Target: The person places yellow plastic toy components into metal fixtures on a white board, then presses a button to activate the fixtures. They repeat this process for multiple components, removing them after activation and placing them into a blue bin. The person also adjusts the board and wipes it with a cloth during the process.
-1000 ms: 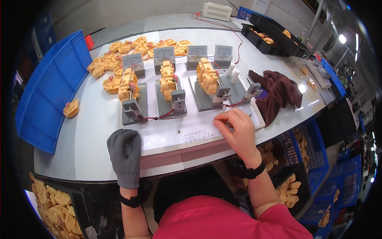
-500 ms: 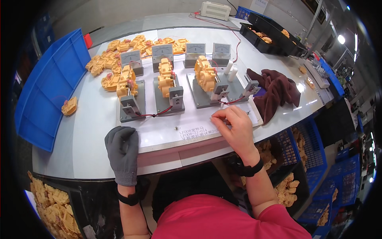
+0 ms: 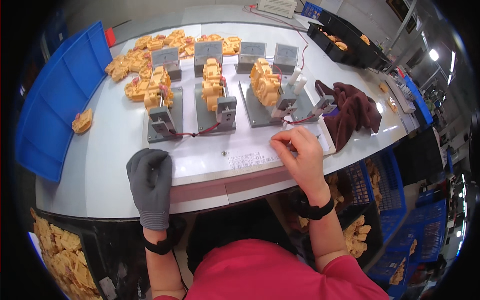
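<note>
Left hand (image 3: 150, 180), grey knit glove, lies flat, palm down, fingers released, on white worktable (image 3: 110, 150) at near edge; grasps nothing. Right hand (image 3: 299, 152), bare, fingers curled, thumb and forefinger pinched together on white paper sheet (image 3: 225, 150); whether something small is pinched, cannot tell. Three grey metal test fixtures (image 3: 216, 107) at 12 o'clock of hands, each carrying yellow plastic assembly (image 3: 265, 82). Dark brown cloth (image 3: 352, 112) at 2 o'clock of right hand. Blue plastic tray (image 3: 55, 100) at 10 o'clock of left hand.

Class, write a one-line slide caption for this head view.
Gloved left hand rests flat; bare right hand pinches beside three grey fixtures.
</note>
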Demonstrator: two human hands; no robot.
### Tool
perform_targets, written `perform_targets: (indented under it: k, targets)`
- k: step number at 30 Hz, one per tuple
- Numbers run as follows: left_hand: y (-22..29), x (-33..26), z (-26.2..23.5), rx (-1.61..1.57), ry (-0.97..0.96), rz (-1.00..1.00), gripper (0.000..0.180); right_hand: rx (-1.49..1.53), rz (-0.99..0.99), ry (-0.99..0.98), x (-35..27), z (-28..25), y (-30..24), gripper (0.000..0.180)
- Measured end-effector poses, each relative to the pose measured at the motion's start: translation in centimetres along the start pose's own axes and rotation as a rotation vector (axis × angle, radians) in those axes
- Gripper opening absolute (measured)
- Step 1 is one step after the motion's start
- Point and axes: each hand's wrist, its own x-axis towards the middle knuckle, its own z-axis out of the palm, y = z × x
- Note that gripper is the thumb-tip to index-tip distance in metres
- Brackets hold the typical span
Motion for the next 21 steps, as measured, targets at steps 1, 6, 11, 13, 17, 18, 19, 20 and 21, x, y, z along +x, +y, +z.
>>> perform_targets:
  k: [1,6,11,13,17,18,19,20,21]
  targets:
    - [0.1,0.0,-0.1,0.0,-0.001,0.002,0.015,-0.004,0.0,-0.012,0.0,-0.2,-0.1,0.007]
    - [0.2,-0.1,-0.4,-0.007,-0.034,-0.053,0.015,0.156,0.095,-0.185,0.2,-1.5,0.0,0.017]
    - [0.1,-0.2,-0.3,0.021,-0.046,-0.061,0.016,0.127,0.179,-0.295,1.1,-3.1,-0.9,0.018]
    - [0.2,-0.2,-0.3,-0.007,-0.049,-0.081,0.017,0.107,0.17,-0.313,1.2,-2.9,-0.8,0.017]
    - [0.5,-0.1,-0.2,0.012,-0.057,-0.094,0.017,0.067,0.09,-0.281,1.2,-2.3,0.1,0.014]
    - [0.4,-0.1,-0.3,0.028,-0.057,-0.096,0.017,0.06,0.07,-0.275,1.2,-2.0,0.2,0.014]
    - [0.5,0.0,-0.4,0.054,-0.063,-0.087,0.017,0.047,0.081,-0.265,1.1,-1.8,0.3,0.014]
    - [0.5,0.0,-0.5,0.066,-0.065,-0.091,0.017,0.036,0.073,-0.263,1.0,-1.7,0.4,0.014]
    - [0.6,0.0,-0.5,0.077,-0.067,-0.095,0.018,0.025,0.065,-0.26,1.0,-1.6,0.4,0.014]
